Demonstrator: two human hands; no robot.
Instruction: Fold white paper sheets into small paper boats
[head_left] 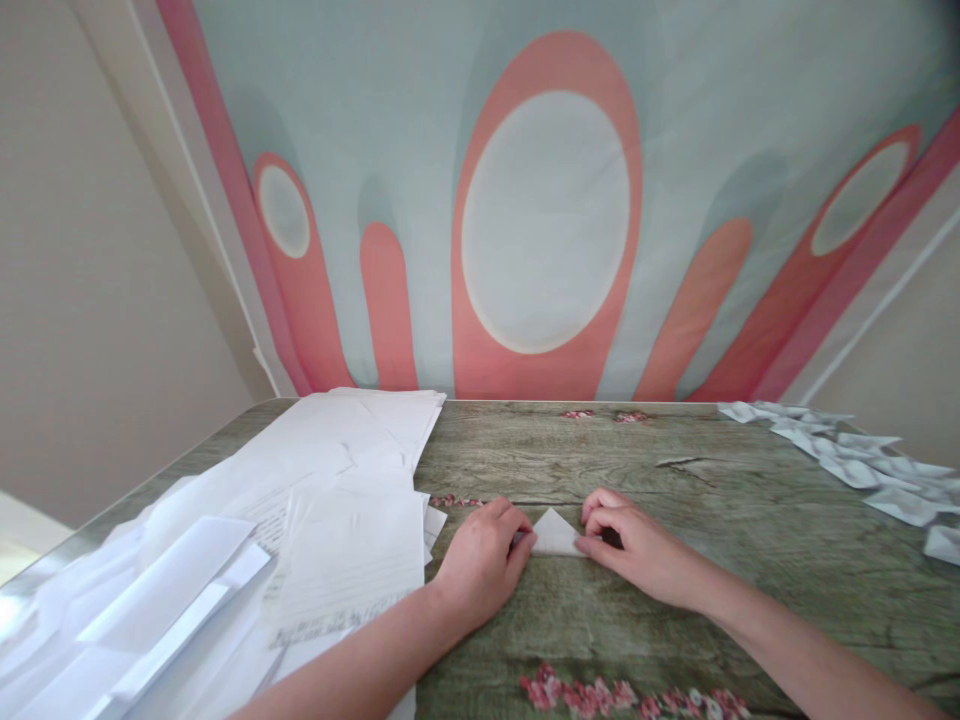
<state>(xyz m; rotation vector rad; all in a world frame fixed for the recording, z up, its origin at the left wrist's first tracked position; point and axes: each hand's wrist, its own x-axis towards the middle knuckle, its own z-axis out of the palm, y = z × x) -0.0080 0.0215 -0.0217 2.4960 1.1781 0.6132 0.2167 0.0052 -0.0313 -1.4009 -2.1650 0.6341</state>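
A small white piece of paper folded into a triangle (555, 534) lies on the wood-patterned tabletop, its point facing away from me. At its left corner, the thumb and curled fingers of my left hand (484, 555) pinch the paper. My right hand (634, 548) grips the opposite corner between thumb and forefinger, its other fingers bent. Both corners of the triangle are partly hidden under my fingertips. Close to my left wrist is a stack of white sheets (352, 550), some with printed lines.
More loose and folded papers (172, 590) spread over the table's left side. Several folded white paper pieces (847, 455) lie in rows at the far right. Behind the wood-patterned table (510, 450) hangs a pale green and coral backdrop (420, 120).
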